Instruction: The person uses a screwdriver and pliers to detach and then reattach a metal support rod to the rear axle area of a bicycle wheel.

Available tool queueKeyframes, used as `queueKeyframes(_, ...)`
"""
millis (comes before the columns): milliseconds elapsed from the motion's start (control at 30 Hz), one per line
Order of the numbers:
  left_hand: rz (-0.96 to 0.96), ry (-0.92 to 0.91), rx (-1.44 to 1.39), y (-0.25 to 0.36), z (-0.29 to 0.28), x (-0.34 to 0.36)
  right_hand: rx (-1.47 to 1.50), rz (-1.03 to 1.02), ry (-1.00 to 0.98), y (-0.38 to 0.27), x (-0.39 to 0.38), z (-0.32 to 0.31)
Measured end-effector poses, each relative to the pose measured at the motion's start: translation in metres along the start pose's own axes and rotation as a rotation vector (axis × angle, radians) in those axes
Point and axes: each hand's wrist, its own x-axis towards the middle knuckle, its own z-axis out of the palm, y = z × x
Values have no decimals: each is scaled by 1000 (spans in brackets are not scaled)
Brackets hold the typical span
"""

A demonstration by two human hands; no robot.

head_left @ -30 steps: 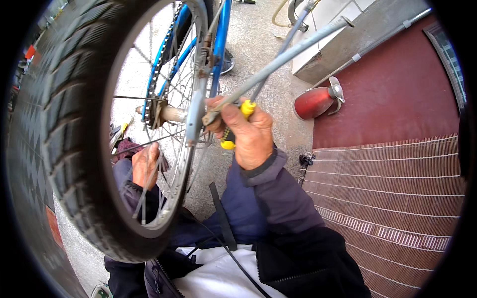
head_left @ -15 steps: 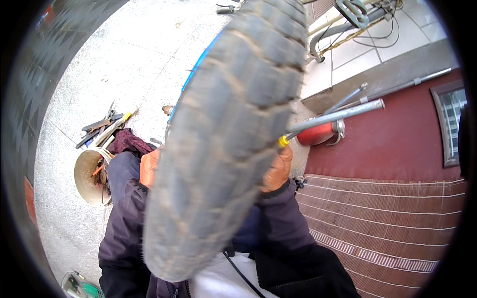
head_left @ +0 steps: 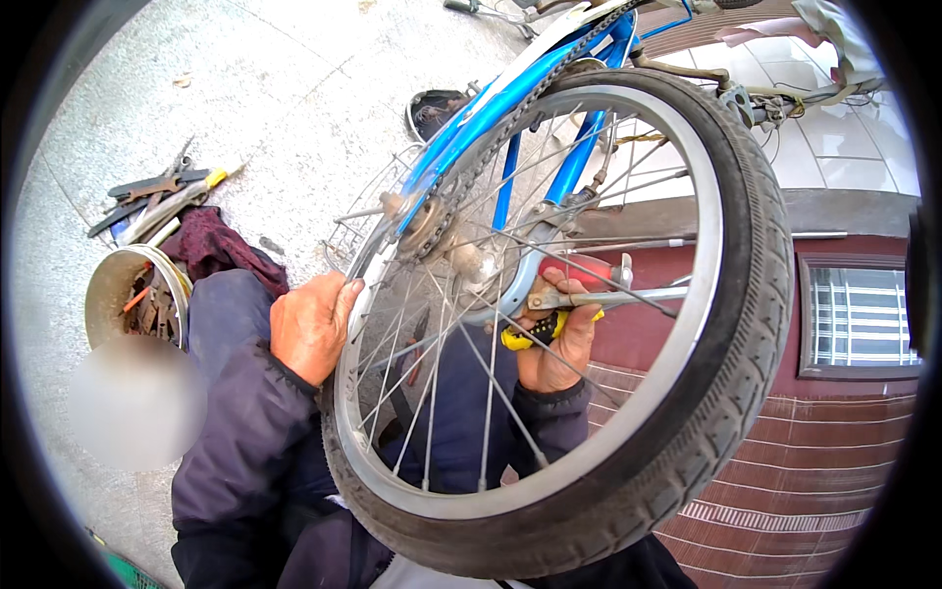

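Observation:
The bicycle wheel (head_left: 746, 393) with black tyre, silver rim and spokes fills the middle, attached to the blue frame (head_left: 461, 120) with its chain and sprocket (head_left: 424, 228). My left hand (head_left: 309, 326) is closed on the rim at the wheel's left side. Seen through the spokes, my right hand (head_left: 559, 344) grips a yellow-and-black handled tool (head_left: 522, 335), with a flat-ended metal bar (head_left: 608, 298) lying across its fingers by the hub. The tool's working end is hard to make out.
A bucket of scrap pieces (head_left: 103, 294), a heap of tools (head_left: 147, 196) and a dark red rag (head_left: 221, 245) are on the left. A red kettle (head_left: 581, 272) shows behind the spokes. A slatted mat (head_left: 785, 471) lies at right, below a small window (head_left: 856, 314).
The wheel has swung round from edge-on to showing its side, now leaning right, with more blue frame visible. My left hand sits on the rim; my right hand still holds the yellow-handled tool.

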Motion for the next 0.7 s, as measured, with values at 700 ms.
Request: queueKeyframes(700,-22,-99,-119,1,-8,7,111,69,112,4,-9,-10)
